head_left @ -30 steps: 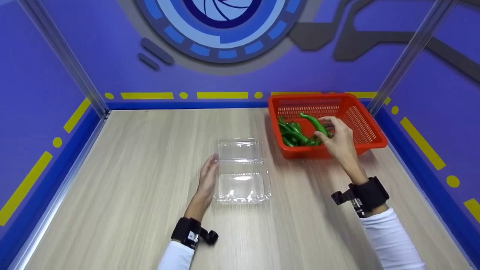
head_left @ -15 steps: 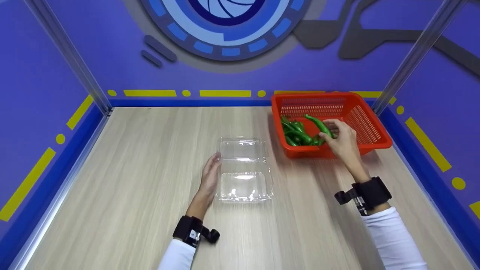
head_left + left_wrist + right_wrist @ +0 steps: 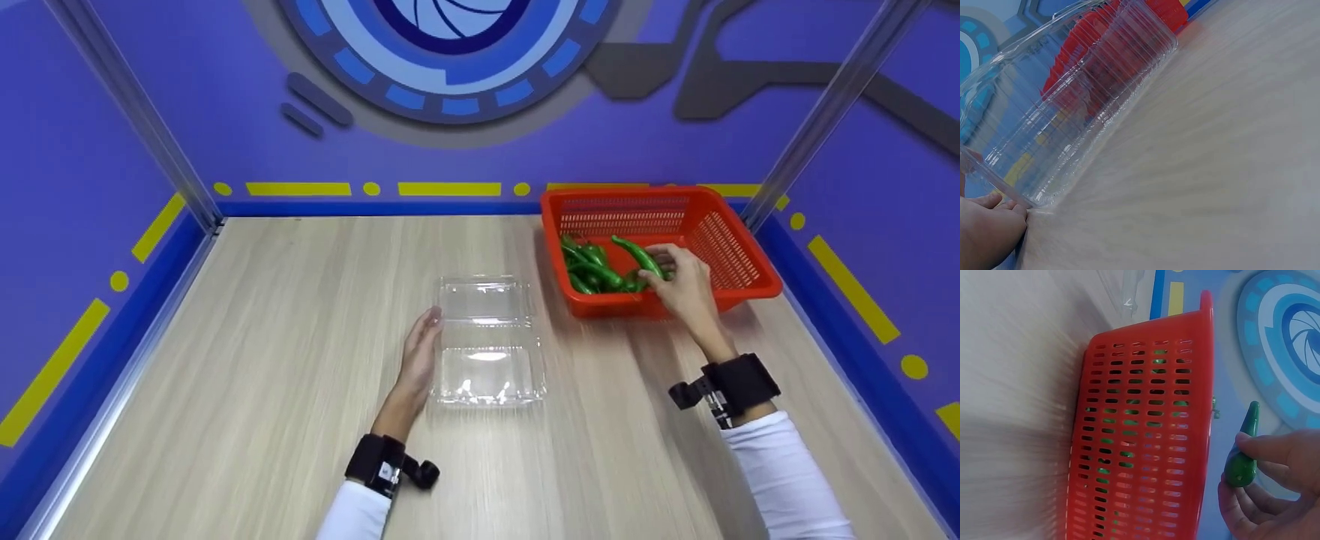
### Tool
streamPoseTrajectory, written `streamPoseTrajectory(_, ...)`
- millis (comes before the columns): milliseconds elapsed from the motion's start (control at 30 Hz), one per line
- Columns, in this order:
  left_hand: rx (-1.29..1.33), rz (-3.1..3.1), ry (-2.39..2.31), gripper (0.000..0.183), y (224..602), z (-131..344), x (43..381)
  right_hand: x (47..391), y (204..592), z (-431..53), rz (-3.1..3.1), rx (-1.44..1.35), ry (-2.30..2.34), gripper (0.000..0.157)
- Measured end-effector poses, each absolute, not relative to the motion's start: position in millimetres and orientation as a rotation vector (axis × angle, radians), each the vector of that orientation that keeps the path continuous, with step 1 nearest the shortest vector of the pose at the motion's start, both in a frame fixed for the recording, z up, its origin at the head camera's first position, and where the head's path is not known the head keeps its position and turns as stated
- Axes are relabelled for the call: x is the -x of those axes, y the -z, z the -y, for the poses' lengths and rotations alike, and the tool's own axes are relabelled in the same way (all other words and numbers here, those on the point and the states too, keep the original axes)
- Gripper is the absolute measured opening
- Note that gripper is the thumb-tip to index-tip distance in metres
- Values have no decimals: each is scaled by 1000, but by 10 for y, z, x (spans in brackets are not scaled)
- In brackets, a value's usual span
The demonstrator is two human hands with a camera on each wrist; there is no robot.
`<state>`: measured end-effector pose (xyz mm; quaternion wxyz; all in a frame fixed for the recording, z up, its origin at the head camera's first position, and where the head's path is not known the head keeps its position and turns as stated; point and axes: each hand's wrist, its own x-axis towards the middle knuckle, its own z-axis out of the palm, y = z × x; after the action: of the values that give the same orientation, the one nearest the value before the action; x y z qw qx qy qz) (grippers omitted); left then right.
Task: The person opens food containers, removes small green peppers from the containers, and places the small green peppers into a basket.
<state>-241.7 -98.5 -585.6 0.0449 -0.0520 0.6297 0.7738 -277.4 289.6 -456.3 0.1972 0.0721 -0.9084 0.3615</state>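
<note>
My right hand (image 3: 684, 283) pinches a long green chili pepper (image 3: 636, 253) between thumb and fingers, over the red basket (image 3: 759, 289). The right wrist view shows the pepper (image 3: 1240, 469) from its rounded end, beside the basket's slotted wall (image 3: 1145, 410). Several more green peppers (image 3: 592, 270) lie in the basket's left part. My left hand (image 3: 418, 360) rests against the left side of a clear plastic clamshell container (image 3: 487, 375), which lies unfolded on the table. Up close, the left fingers (image 3: 1002, 211) touch the container's edge (image 3: 1072, 112).
The wooden table (image 3: 300, 360) is enclosed by blue-purple panels (image 3: 225, 112) with yellow markings. The basket stands at the back right, near the rear panel. A strip of table lies between basket and container.
Both hands stay nearly in place. The pepper in the right hand has tipped slightly; otherwise the scene has only shifted a little with the head camera.
</note>
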Motion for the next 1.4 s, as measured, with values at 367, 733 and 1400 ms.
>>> streamPoseTrajectory(367,151,-1936,-2357,61,5868,995,2414,2807,4688,-2945,2570,-202,-991,35)
streamPoseTrajectory(733,153,-1919,-2416,59,5885,990,2427,2843,4795,-2933,2587,-173,-937,25)
streamPoseTrajectory(1400,171,-1939,-2335,62,5857,983,2431,2817,4814,-2896,2555,-265,-885,22)
